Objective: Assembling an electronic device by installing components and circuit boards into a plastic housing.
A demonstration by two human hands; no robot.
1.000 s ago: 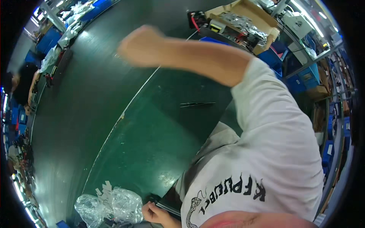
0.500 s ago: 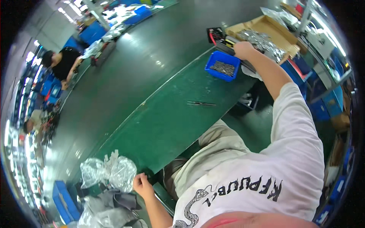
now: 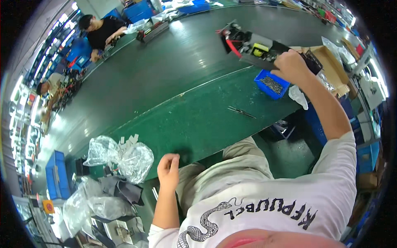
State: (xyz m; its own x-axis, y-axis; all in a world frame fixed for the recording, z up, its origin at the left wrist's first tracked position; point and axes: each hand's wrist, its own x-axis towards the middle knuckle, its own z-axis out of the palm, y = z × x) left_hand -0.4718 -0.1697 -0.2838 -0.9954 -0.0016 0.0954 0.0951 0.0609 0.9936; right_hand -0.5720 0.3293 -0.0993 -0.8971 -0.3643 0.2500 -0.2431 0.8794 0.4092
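My right hand [image 3: 292, 66] is closed on the near side of a long black electronic assembly [image 3: 258, 49]. Red wire, a yellow part and a grey cylinder show in its open tray. It is tilted over the dark green surface, beyond a blue bin [image 3: 272, 84] of small metal parts. A pair of tweezers [image 3: 242, 111] lies on the green bench [image 3: 198, 109]. By the bench's front edge, my left hand [image 3: 168, 170] has its fingers curled together; whether anything is pinched in them is hidden.
Clear plastic bags [image 3: 136, 161] lie at the bench's left end, beside a blue tray [image 3: 58, 175]. A cardboard box [image 3: 335, 68] with bagged parts stands at the right. Two people work across the left side; one wears a black shirt [image 3: 101, 35].
The assembly has come out from beside the cardboard box, farther over the dark surface, in my right hand. My left hand has risen from beside the plastic bag. The whole view has shifted.
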